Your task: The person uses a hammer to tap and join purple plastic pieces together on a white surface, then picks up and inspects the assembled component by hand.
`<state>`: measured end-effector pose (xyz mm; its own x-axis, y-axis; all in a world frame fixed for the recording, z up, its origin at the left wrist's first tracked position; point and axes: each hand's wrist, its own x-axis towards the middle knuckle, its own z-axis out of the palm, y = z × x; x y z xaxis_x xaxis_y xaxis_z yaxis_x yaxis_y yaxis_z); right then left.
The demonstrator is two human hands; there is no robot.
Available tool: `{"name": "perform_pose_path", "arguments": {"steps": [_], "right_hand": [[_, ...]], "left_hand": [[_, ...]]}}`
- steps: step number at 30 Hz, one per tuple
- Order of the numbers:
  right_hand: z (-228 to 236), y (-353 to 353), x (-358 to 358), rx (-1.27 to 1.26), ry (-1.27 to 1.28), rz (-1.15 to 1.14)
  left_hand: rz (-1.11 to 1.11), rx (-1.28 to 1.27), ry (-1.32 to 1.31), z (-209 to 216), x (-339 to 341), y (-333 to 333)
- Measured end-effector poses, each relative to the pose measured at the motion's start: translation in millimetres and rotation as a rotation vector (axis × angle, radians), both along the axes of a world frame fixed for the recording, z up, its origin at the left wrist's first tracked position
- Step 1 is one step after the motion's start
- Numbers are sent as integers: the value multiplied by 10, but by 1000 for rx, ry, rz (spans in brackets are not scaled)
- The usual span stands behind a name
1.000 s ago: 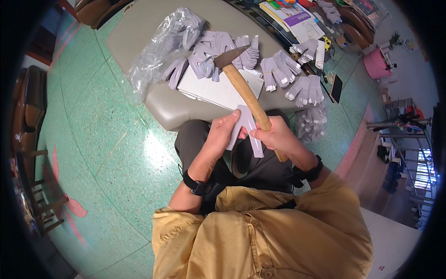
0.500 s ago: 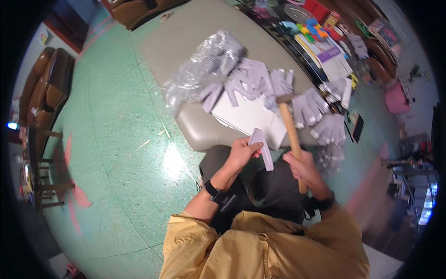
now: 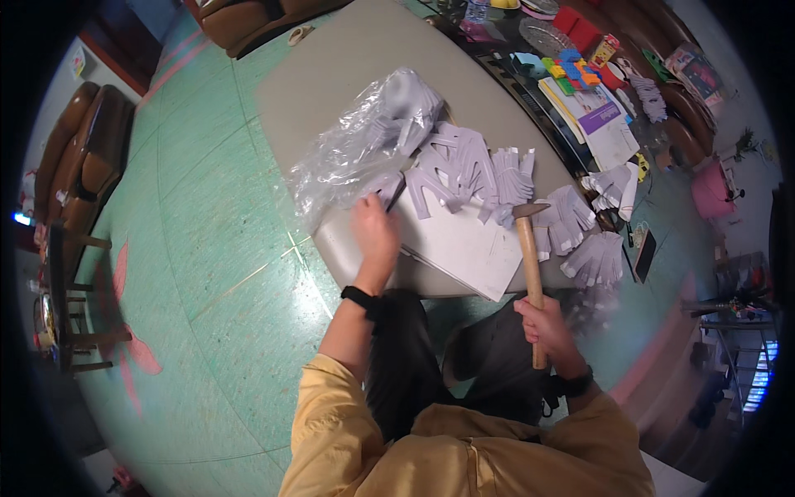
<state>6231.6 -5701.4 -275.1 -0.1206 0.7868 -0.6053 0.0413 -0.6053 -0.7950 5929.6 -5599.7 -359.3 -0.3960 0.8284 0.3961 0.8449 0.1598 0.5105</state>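
Note:
My right hand (image 3: 544,325) is wrapped around the wooden handle of a hammer (image 3: 530,257), whose dark head points away from me beside the fanned strips. My left hand (image 3: 377,236) reaches to the left edge of a white board (image 3: 468,257), fingers bent together at a few flat lavender strips (image 3: 384,184) next to the plastic bag; its fingertips are partly hidden, so what they hold is unclear. A clear plastic bag (image 3: 348,153) with more lavender pieces lies just beyond. On the board's far side a heap of lavender strips (image 3: 460,166) spreads out.
Bundles of strips (image 3: 592,258) lie along the right edge of the grey padded seat (image 3: 331,83). Behind, a dark table carries papers (image 3: 600,124), colourful toy blocks (image 3: 571,70) and a glass dish (image 3: 546,37). Green floor (image 3: 215,248) stretches to the left.
My left hand has moved forward and left, from above my lap to the strips by the bag. The lavender strip it held is no longer distinguishable. My right hand still grips the hammer.

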Motion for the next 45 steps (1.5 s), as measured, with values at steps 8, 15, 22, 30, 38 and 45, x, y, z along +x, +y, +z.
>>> {"name": "perform_pose_path", "arguments": {"steps": [8, 15, 22, 30, 38, 45], "right_hand": [[-117, 12, -20, -36, -35, 9], [-117, -44, 39, -68, -101, 25], [-205, -79, 161, -57, -43, 35], [-201, -77, 250, -185, -141, -42], [-217, -109, 168, -204, -128, -10], [-245, -110, 118, -191, -150, -16]], "left_hand": [[-77, -40, 193, -140, -223, -122], [-139, 1, 239, -75, -139, -356], [-893, -232, 268, 212, 495, -675], [-734, -237, -55, 287, 435, -210], [-563, -270, -7, 364, 500, 716], [-369, 170, -102, 117, 513, 467]]}}
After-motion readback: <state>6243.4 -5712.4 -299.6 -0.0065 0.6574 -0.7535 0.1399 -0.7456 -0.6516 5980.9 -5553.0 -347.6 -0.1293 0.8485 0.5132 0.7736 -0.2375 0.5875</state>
